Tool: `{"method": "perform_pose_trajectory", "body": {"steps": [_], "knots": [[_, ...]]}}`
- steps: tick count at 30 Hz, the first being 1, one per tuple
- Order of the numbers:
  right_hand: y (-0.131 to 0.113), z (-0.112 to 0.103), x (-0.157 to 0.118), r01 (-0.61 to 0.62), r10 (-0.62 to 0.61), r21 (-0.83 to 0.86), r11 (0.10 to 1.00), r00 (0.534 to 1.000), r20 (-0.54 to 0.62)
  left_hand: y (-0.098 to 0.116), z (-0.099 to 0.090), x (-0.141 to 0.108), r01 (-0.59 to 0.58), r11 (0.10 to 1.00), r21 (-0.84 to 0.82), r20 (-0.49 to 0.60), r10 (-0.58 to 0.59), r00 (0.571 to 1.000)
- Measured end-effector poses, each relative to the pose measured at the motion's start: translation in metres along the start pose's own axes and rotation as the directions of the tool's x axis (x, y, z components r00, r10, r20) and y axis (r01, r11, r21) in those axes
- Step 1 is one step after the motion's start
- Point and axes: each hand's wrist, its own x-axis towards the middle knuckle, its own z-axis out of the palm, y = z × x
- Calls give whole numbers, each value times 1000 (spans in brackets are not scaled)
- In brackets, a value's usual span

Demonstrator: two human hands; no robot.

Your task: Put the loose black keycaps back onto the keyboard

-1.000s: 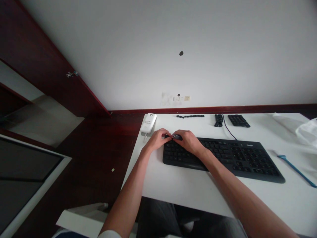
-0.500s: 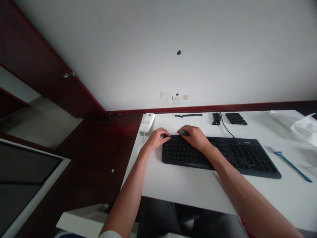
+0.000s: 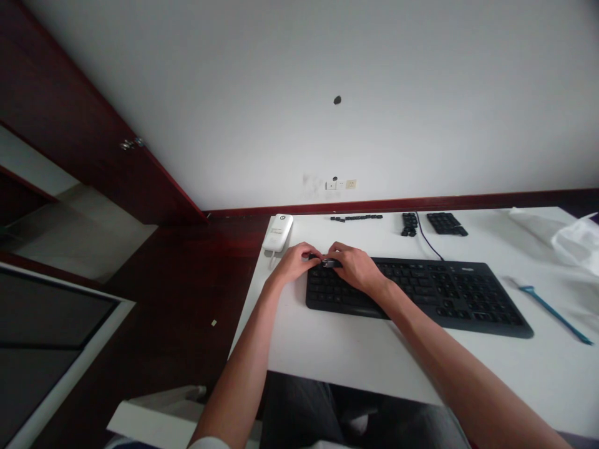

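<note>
A black keyboard [image 3: 421, 292] lies on the white table [image 3: 299, 349]. At its upper left corner my left hand [image 3: 296, 262] has thumb and forefinger pinched; whatever is between them is too small to make out. My right hand [image 3: 353, 265] rests over the left part of the keyboard, its fingers closed on a small dark tool with a shiny tip [image 3: 331, 263]. The tip is close beside my left fingertips, over the top row. The right hand and forearm hide some of the keys.
Behind the keyboard lie a row of loose black keycaps [image 3: 358, 217], a cluster of keycaps [image 3: 409, 224] and a larger block of keycaps [image 3: 447, 224]. A white device with a cord [image 3: 277, 233] lies at left. To the right are a blue brush [image 3: 556, 313] and a white plastic bag [image 3: 575, 240].
My right hand has moved left with the tool, bringing its tip up to my left fingertips. My left hand stays almost in place at the keyboard's corner.
</note>
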Motion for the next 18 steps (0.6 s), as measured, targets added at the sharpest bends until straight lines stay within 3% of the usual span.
{"method": "perform_pose_trajectory", "body": {"steps": [6, 11, 18], "knots": [[-10, -6, -3, 0, 2, -65, 998, 1000, 28, -4, 1, 1, 59, 995, -84, 12, -58, 998], [-17, -7, -8, 33, -22, -152, 988, 997, 71, -13, 2, 1, 39, 997, -69, 42, -36, 998], [-19, -7, -9, 11, 8, -177, 984, 995, 103, -15, 5, 1, 54, 997, -53, 1, -54, 999]]}}
